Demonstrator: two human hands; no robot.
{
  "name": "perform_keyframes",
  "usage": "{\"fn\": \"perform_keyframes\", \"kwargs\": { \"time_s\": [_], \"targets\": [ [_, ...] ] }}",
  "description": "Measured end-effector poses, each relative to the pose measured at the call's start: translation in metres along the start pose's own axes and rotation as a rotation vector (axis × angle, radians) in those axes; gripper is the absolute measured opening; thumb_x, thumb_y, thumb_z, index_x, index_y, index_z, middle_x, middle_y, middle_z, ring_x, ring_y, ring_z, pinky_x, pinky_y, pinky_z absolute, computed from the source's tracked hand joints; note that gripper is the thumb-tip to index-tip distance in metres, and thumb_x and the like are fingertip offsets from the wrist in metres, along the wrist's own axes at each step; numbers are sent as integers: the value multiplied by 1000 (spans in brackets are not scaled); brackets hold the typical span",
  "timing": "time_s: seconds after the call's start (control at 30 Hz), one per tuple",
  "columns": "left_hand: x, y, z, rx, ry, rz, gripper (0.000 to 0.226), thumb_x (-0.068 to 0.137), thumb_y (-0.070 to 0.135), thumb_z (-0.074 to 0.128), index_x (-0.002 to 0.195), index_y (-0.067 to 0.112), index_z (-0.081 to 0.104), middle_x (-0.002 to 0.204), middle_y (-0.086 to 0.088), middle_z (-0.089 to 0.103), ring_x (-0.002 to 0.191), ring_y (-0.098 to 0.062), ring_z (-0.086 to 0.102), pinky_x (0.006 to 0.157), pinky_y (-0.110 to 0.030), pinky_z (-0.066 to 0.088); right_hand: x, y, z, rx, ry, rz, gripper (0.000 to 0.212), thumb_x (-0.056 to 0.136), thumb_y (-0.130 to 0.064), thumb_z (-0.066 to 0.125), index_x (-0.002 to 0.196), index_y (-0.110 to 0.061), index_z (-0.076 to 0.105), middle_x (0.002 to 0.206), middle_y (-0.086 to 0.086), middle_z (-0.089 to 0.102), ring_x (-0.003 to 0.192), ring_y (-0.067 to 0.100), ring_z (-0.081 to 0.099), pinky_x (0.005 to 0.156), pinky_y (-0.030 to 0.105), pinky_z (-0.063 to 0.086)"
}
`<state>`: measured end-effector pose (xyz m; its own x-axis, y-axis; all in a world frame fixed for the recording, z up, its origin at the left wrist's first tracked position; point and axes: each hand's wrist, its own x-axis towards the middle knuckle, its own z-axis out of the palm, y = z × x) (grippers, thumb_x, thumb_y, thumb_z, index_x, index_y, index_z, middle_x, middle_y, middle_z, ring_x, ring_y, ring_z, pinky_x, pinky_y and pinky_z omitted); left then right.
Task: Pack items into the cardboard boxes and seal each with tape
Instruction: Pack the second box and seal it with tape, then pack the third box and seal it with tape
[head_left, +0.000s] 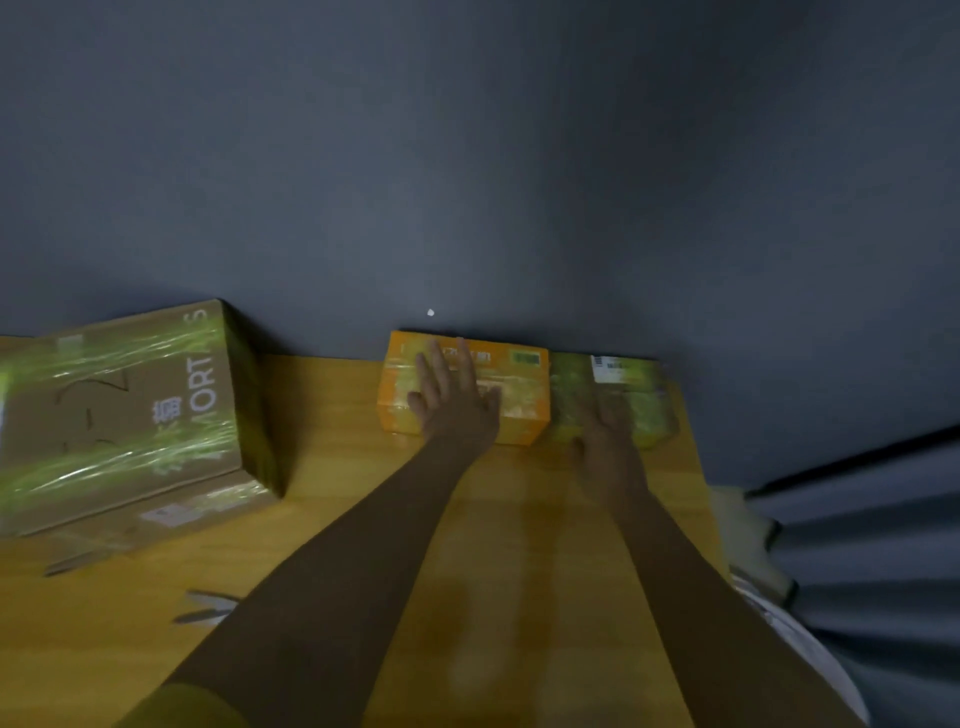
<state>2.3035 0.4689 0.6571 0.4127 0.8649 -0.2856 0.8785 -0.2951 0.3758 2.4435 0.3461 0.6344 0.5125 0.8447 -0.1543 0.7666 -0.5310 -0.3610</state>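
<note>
Head view, taken looking down along both forearms, with some motion blur.

1. Wooden table: carries all the goods and stands against a dark grey wall. Parcels are ranged along its far edge, which in my judgement keeps the near surface free for working.

2. Large cardboard box, far left: flaps closed, several bands of glossy tape across the top. Judged already sealed and set aside, well apart from the hands.

3. Orange box, centre, against the wall: tape sheen across its lid. The left hand lies on top with fingers straight and spread, grasping nothing. Likely purpose is to smooth the tape or steady the box.

4. Greenish wrapped parcel, just beside the orange box on its right, with a white label at the far end. The right hand rests at its near edge; blur hides the fingers, so I cannot tell whether it grips.

5. Scissors, near left, lying on the table, within reach for cutting tape.

6. White speck on the wall; nature not determinable.
</note>
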Motion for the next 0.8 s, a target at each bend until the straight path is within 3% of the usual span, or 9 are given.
{"fn": "perform_keyframes", "kwargs": {
  "time_s": [0.07, 0.17, 0.23, 0.3, 0.6, 0.8],
  "targets": [
    [-16, -5, -14, -40, 7, 30, 69, 101, 44, 33, 153, 21, -6, 160, -8, -16, 147, -29, -11, 115, -50, 11, -19, -19, -3, 87, 39, -42, 56, 95, -4, 48, 147, -23, 39, 161, 10, 13, 140, 31, 34, 96, 38, 45],
    [-46, -25, -36, -95, -25, 79, 56, 101, 34, 39, 151, 19, 19, 159, -9, 13, 145, -29, 14, 113, -47, 20, -46, -55, -2, 216, 47, -120, 42, 98, -7, 46, 139, -14, 49, 160, 5, 17, 146, 20, 21, 109, 32, 35],
    [-68, -48, -50, -182, -30, 89, 45, 101, 29, 40, 144, 17, 37, 145, -10, 43, 131, -31, 42, 102, -41, 38, -65, -80, 2, 297, 33, -173, 38, 97, -6, 46, 134, -14, 54, 159, 3, 19, 147, 18, 18, 110, 32, 33],
    [-95, -73, -65, -243, -27, 64, 39, 101, 27, 40, 138, 16, 45, 130, -10, 58, 117, -31, 54, 90, -37, 46, -83, -105, 9, 321, 6, -237, 37, 97, -5, 47, 131, -14, 57, 158, 3, 22, 147, 17, 17, 111, 32, 33],
    [-187, -224, -132, -408, 70, -61, 37, 98, 16, 42, 134, 13, 48, 112, -14, 68, 106, -30, 61, 86, -36, 49, -157, -262, 43, 364, -101, -445, 31, 93, -3, 50, 118, -14, 65, 144, 8, 41, 136, 19, 37, 103, 17, 27],
    [-216, -363, -166, -442, 120, -137, 35, 100, 17, 39, 134, 16, 47, 100, -14, 69, 92, -31, 63, 79, -41, 51, -187, -385, 96, 375, -105, -524, 24, 94, -5, 52, 110, -12, 69, 134, 8, 51, 127, 19, 48, 103, 36, 41]
  ]
}}
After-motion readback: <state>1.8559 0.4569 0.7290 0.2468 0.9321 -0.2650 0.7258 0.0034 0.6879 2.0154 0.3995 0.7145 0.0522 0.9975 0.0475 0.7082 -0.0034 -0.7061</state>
